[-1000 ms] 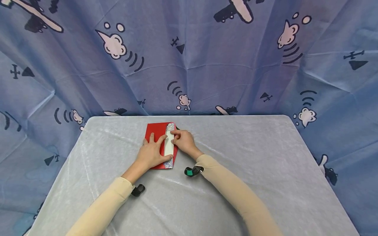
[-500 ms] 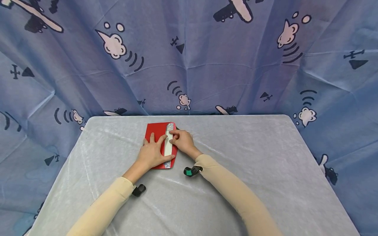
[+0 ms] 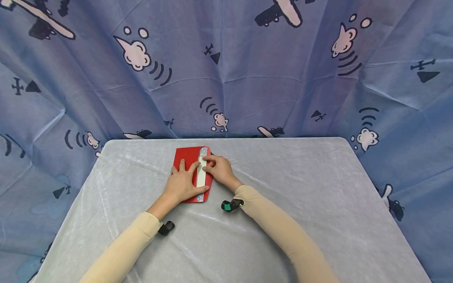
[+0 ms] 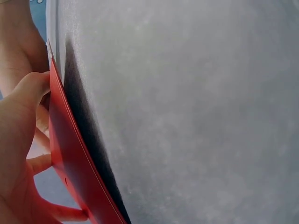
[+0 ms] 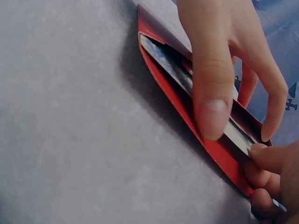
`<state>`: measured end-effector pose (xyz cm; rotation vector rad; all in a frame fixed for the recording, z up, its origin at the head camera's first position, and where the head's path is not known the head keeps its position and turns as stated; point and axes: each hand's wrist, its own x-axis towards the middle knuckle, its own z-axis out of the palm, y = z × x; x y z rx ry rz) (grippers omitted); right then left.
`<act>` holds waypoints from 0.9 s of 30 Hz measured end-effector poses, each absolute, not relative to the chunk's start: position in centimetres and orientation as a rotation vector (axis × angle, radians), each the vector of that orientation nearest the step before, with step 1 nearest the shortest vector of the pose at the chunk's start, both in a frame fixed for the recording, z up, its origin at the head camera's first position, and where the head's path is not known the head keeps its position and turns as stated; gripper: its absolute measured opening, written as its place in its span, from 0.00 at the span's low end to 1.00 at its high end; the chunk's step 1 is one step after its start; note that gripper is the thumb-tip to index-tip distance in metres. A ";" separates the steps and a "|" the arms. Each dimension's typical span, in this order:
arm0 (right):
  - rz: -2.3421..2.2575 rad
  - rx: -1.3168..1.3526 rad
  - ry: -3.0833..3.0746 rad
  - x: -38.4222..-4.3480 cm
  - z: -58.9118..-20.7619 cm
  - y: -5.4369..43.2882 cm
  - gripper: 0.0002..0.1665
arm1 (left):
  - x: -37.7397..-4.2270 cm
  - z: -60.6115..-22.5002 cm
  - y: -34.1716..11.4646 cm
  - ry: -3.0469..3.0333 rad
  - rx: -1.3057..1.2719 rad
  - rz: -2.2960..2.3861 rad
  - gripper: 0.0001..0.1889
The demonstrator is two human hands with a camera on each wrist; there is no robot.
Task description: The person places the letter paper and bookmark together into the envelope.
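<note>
A red envelope (image 3: 187,154) lies on the table with its open side facing right. Out of that opening shows a strip of a card (image 3: 201,177), pale in the middle with silvery, patterned ends. My left hand (image 3: 179,186) presses on the envelope, fingers spread and straight, its thumb reaching across the card's near end. From the right side, my right hand (image 3: 221,169) pinches the card's edge. In the right wrist view the card (image 5: 237,136) sits between the parted red layers. The left wrist view has the envelope (image 4: 70,149) edge-on beneath my left fingers.
A grey cloth covers the table (image 3: 301,188). Behind it hangs a blue curtain (image 3: 247,90) printed with planes and clouds. Black wrist devices are worn on my left wrist (image 3: 166,228) and right wrist (image 3: 231,205).
The visible strip of card has narrowed a little as the card slid left into the envelope. My right hand shifted slightly left with it; my left hand stays almost in place.
</note>
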<state>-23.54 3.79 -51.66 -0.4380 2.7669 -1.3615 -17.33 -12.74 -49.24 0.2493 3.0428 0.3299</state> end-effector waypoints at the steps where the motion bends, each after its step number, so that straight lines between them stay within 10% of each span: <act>1: -1.399 -0.430 2.748 -23.6 -51.7 3.9 0.20 | -17.3 -49.2 -12.8 3.043 0.251 0.332 0.49; 27: -1.131 -0.253 3.049 -27.4 -52.0 5.0 0.06 | -17.4 -49.5 -12.8 3.068 0.262 0.312 0.49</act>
